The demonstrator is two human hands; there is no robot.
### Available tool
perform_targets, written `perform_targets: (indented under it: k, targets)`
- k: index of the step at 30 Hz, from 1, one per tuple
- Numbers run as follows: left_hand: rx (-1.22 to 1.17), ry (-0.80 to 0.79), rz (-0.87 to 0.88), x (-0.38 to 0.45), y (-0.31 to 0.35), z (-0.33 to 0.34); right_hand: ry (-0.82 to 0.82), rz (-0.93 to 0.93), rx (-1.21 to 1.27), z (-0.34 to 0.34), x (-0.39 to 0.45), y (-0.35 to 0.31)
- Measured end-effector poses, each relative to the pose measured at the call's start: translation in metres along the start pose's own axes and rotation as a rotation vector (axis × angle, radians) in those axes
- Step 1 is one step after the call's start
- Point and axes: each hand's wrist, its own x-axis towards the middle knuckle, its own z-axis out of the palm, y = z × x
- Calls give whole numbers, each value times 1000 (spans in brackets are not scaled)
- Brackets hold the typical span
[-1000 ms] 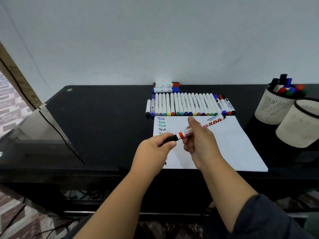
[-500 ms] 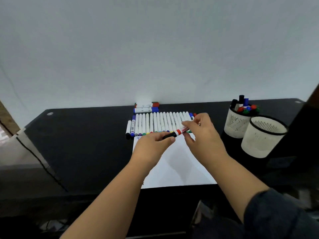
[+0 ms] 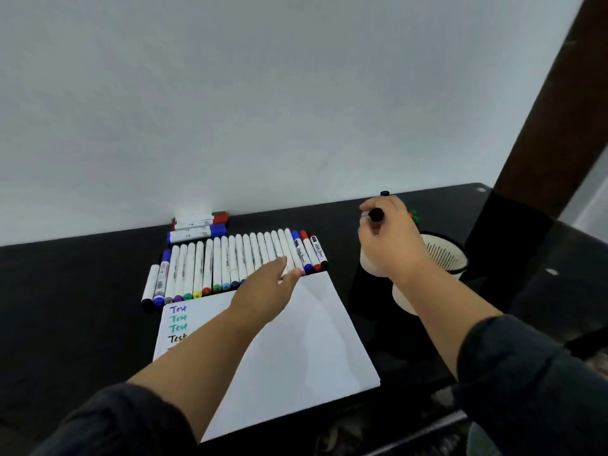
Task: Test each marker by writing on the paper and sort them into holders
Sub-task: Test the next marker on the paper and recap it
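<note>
The right hand [image 3: 388, 238] is curled round a marker [image 3: 376, 214] whose black end pokes out between thumb and fingers, held over the far holder [image 3: 370, 264] at the right of the table [image 3: 82, 291]. That holder is mostly hidden by the hand; a black cap [image 3: 385, 193] shows above the knuckles and red and green caps [image 3: 413, 216] show just past them, so the number of markers inside cannot be told. A second white holder [image 3: 441, 255] stands just nearer and to the right, its slotted wall partly covered by the right forearm. The left hand [image 3: 266, 287] reaches flat and relaxed, fingers straight, with its fingertips at the near ends of the right part of the marker row [image 3: 230, 261]. That row lies side by side along the far edge of the paper [image 3: 302, 340], about twenty-three markers, mostly white barrels with coloured near ends. Behind the row, by the wall, about three more markers [image 3: 197, 227] lie crosswise, with blue, red and green caps. On the left of the paper four lines reading "Test" [image 3: 178, 323] show, in purple, two greens and black; anything below is hidden by the left forearm. The table is black and glossy, set against a plain pale wall [image 3: 263, 93], with a dark brown post [image 3: 552, 103] slanting at the far right.
</note>
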Motion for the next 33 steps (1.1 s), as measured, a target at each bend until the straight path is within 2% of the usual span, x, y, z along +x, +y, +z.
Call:
perform_targets:
  k: [5,10,19,27,33]
  targets:
    - [327,-37,46,45,-13,29,-12,75,38,-3,19,23]
    - [485,-25,67,60,-30,46,-62,152,-50,-8,30,30]
    - [411,11,81,63,-40,53,-237,190,-275,-7,52,39]
    - [394,36,85,63,-40,54,-212,154,-290,-3,59,42]
    - [408,36,79,63,-41,55,-285,104,-356,-5,60,37]
